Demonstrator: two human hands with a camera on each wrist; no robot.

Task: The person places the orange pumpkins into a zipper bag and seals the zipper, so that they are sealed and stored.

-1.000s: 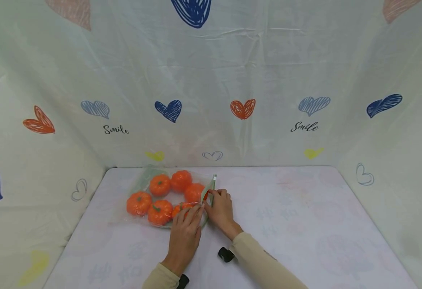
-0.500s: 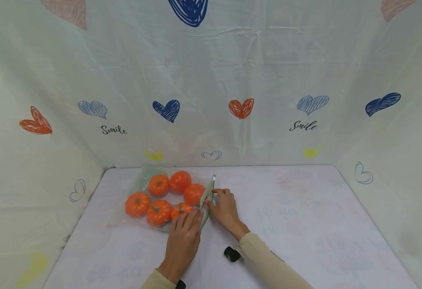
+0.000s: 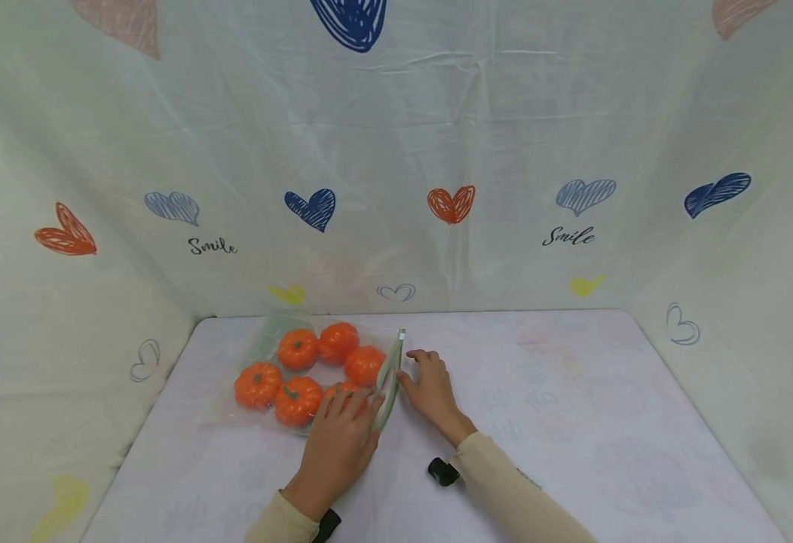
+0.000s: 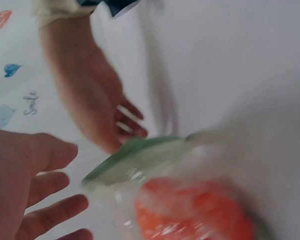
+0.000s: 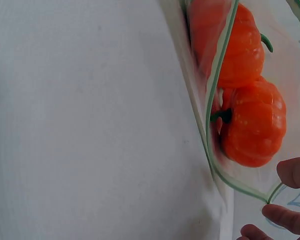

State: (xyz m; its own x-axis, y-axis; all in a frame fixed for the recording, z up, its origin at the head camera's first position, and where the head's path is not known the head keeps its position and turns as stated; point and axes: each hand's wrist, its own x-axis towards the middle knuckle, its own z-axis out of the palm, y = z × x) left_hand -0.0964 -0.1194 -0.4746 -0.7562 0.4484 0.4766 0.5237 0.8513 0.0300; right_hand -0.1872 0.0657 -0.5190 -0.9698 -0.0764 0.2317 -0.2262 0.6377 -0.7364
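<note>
A clear zip bag (image 3: 266,343) with a green-edged mouth (image 3: 391,377) lies on the table, mouth to the right. Several small orange pumpkins (image 3: 298,348) with green stems are inside. My left hand (image 3: 344,436) lies over the bag's near right part, covering part of one pumpkin; its fingers (image 4: 55,215) are spread in the left wrist view. Just right of the mouth is my right hand (image 3: 432,388), fingers loosely bent and apart. From the right wrist, the mouth is parted, with its corner between thumb and forefinger in that view; a pumpkin (image 5: 255,125) shows within.
The white table (image 3: 573,422) extends to the right of the bag. A hanging sheet (image 3: 396,151) printed with hearts closes off the back and sides. Black wrist devices (image 3: 442,472) sit below both wrists.
My right hand has drawn off the bag's mouth to the right, its fingers loosening. My left hand has shifted slightly down and left, and the green edge now stands straighter.
</note>
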